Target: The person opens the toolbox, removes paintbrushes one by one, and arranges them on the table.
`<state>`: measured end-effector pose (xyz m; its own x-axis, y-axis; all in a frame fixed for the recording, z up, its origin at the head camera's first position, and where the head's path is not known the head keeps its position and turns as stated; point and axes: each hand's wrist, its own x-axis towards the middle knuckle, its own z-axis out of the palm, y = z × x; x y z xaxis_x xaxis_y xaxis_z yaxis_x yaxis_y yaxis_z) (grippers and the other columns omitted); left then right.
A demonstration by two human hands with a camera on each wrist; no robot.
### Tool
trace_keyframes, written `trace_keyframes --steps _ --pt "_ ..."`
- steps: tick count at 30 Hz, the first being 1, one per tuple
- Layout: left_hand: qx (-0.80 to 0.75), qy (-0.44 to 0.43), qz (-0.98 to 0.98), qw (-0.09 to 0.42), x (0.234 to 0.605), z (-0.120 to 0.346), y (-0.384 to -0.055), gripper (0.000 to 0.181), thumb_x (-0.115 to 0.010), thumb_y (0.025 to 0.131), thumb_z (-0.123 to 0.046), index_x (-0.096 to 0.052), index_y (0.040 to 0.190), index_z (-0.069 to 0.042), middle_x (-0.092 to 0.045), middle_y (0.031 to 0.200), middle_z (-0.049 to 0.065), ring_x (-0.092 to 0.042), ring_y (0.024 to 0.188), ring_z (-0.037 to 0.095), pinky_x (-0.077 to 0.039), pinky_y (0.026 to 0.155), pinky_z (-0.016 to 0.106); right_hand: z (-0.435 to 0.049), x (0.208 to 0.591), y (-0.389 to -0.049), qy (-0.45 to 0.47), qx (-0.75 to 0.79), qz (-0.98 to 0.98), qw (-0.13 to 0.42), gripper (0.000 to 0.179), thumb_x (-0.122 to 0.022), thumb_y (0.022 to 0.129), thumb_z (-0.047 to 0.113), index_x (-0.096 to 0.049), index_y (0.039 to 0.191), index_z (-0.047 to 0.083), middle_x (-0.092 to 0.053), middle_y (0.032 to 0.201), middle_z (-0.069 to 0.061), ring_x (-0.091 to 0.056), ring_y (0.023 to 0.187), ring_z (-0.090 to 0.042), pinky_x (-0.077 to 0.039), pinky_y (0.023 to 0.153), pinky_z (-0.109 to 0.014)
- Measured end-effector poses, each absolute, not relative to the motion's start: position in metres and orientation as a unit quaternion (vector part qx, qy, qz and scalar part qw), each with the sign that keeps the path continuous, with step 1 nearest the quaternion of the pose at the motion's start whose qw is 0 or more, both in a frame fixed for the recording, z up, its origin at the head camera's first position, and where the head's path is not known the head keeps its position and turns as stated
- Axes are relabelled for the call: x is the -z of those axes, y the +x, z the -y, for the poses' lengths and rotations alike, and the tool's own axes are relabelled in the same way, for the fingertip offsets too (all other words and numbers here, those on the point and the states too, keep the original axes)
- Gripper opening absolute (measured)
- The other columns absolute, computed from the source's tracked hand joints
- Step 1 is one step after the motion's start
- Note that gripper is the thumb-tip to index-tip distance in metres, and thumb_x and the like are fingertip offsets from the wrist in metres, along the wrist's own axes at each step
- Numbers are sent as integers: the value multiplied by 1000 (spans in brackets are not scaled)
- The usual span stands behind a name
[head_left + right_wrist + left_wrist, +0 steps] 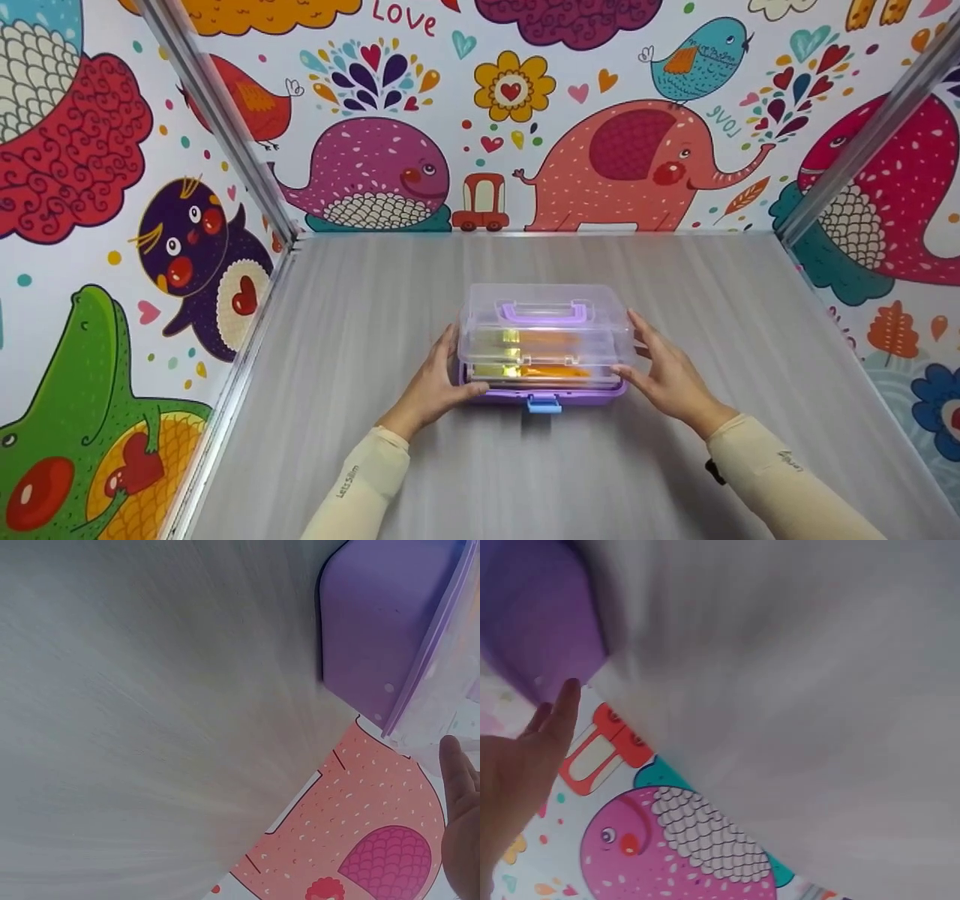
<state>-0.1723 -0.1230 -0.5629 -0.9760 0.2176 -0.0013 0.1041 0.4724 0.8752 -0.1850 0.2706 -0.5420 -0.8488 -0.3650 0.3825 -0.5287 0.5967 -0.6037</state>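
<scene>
A storage box stands on the table, with a purple base (585, 397), a see-through lid (480, 315) with a purple carry handle (544, 313), and a blue latch (544, 404) sticking out at the front. Orange and yellow items (551, 371) show inside. The lid's front edge appears raised above the base rim. My left hand (431, 386) lies along the box's left side, thumb at its front left corner. On the other side, my right hand (671, 379) touches the lid's right side, fingers extended and thumb near the front corner. Some left fingertips are hidden behind the box.
The grey table (360, 300) meets a back wall (510, 210) printed with cartoon animals. Metal frame posts (217, 112) run along the corners, and similar printed panels stand at left and right.
</scene>
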Motion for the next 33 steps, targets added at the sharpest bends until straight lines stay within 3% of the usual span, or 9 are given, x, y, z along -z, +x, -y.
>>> trace_keyframes --steps 6,13,24,33 --pt "-437 86 -891 85 581 123 -170 122 -89 70 -45 -15 160 -10 -29 158 20 -33 141 38 -28 112 53 -270 539 -186 241 -366 893 107 92 -82 84 25 -28 157 7 -42 152 -17 -56 124 -34 -51 91 -43" --pt "-429 78 -896 87 584 121 -171 119 -88 73 -46 -15 160 -9 -38 153 24 -40 136 40 -31 111 52 -269 537 -187 209 -372 901 78 93 -82 83 33 -29 158 13 -41 154 -13 -56 124 -35 -50 92 -49" --pt "-431 77 -894 94 582 123 -173 115 -81 77 -55 -19 158 -2 -35 154 24 -37 139 39 -30 112 51 -269 530 -193 196 -374 903 85 89 -81 85 29 -31 157 14 -48 147 -16 -60 116 -37 -51 90 -52" --pt "-427 68 -895 108 578 120 -177 118 -84 74 -55 -15 161 -15 -36 155 19 -40 137 37 -32 111 51 -266 520 -206 163 -403 897 74 82 -75 88 39 -35 155 14 -54 143 -11 -59 119 -32 -50 93 -51"
